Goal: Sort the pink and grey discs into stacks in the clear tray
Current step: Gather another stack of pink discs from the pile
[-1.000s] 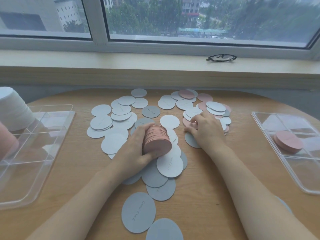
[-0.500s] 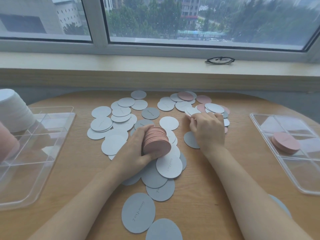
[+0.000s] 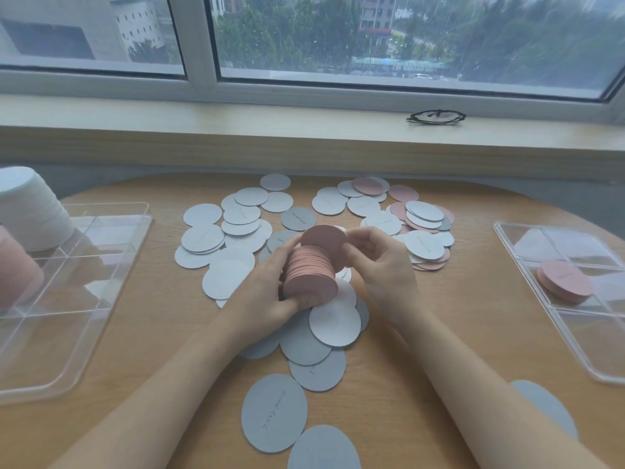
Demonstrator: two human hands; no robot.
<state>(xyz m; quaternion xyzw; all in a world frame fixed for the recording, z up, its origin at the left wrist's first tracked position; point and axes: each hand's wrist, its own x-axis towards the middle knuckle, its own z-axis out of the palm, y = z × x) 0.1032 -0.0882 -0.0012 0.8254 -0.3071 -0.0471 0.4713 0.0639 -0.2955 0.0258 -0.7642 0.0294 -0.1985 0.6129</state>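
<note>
Between the two hands, above the middle of the round wooden tabletop (image 3: 439, 333), sits a thick stack of pink discs (image 3: 309, 274), tipped on its side. The left hand (image 3: 267, 292) curls round the stack, thumb under its near face. The right hand (image 3: 382, 265) pinches a single pink disc (image 3: 324, 240) at the stack's far end, its face tilted toward the camera.

Loose discs (image 3: 236, 231) lie flat all around and beyond the hands, too many and too overlapped to count: pale grey ones mostly left of the left hand, a mixed pink and grey heap (image 3: 422, 225) beyond the right hand, and darker grey ones (image 3: 274, 411) near the forearms. They look thin, matte and card-like, some with faint script.

There are two clear plastic trays with dividers. The one well right of the right hand (image 3: 575, 333) holds one short pink stack (image 3: 563, 280). The one well left of the left hand (image 3: 50, 333) carries a tall white stack (image 3: 30, 208) and a tall pink stack (image 3: 15, 269).

Black-rimmed glasses (image 3: 435, 116) rest on the windowsill beyond.
</note>
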